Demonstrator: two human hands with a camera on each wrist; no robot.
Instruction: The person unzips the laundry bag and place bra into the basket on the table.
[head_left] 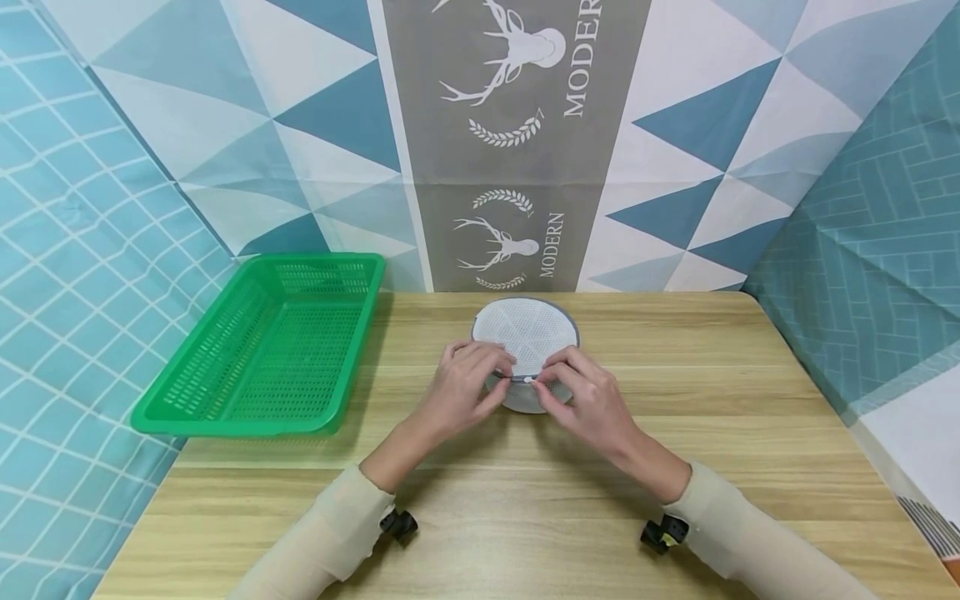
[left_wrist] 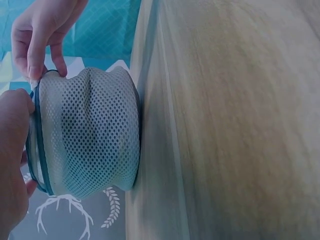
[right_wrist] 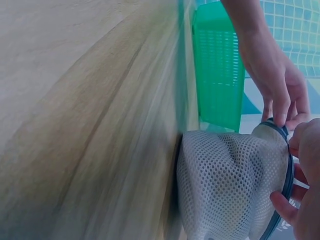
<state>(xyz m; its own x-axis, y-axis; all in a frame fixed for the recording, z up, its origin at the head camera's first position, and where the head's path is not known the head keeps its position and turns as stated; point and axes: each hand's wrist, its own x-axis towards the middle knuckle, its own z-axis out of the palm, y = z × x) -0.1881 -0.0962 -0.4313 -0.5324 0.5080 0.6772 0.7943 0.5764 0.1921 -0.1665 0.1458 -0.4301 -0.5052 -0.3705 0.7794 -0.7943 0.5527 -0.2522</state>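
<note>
A round white mesh laundry bag (head_left: 525,329) with grey-blue trim stands upright on the table, its lid lying over the top. My left hand (head_left: 465,383) pinches the trimmed rim at the front left. Just to the right, my right hand (head_left: 588,396) pinches the rim by a small white zipper pull (head_left: 528,380). The two hands are close together, a short stretch of zipper between them. In the left wrist view the mesh side (left_wrist: 90,132) bulges in soft folds. The right wrist view shows the bag's base (right_wrist: 182,200) resting on the wood.
A green plastic basket (head_left: 348,367) with perforated walls stands on the left of the wooden table (head_left: 675,417). Behind the table hangs a patterned cloth (head_left: 510,192) with deer heads and triangles. Blue tiled-pattern sheets (head_left: 67,250) border the sides.
</note>
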